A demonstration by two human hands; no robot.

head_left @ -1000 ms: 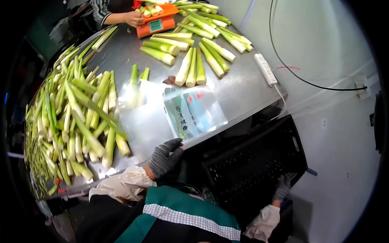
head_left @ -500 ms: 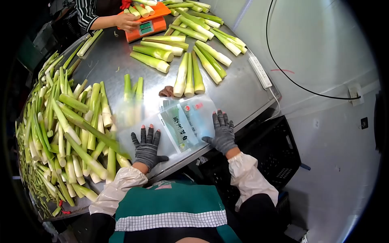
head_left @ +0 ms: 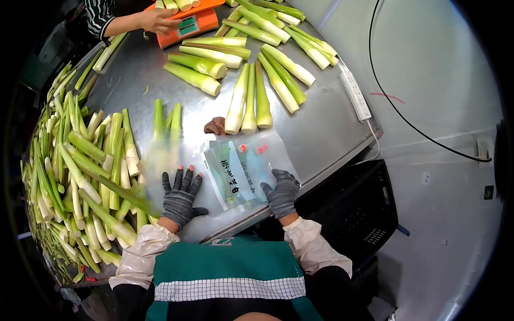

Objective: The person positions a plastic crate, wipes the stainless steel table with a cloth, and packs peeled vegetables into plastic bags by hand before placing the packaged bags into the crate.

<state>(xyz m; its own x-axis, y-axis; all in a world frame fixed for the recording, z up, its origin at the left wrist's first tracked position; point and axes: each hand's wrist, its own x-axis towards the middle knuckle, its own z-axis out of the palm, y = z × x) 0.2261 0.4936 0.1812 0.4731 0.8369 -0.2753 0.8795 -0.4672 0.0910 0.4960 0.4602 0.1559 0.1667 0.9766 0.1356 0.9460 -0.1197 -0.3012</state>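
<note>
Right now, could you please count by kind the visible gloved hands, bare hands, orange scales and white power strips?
Gloved hands: 2 (left hand, right hand)
Bare hand: 1
Orange scale: 1
White power strip: 1
Total: 5

On the table [head_left: 321, 142], bags [head_left: 227, 172] in front, stalk pile [head_left: 81, 175] left, scale [head_left: 184, 31] behind, power strip [head_left: 355, 94] right.

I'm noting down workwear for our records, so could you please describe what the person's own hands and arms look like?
The left hand and right hand wear grey, streaky knit gloves; the left one leaves some fingertips bare. Above come wrinkled, shiny off-white sleeve covers, then what look like black sleeves.
</note>
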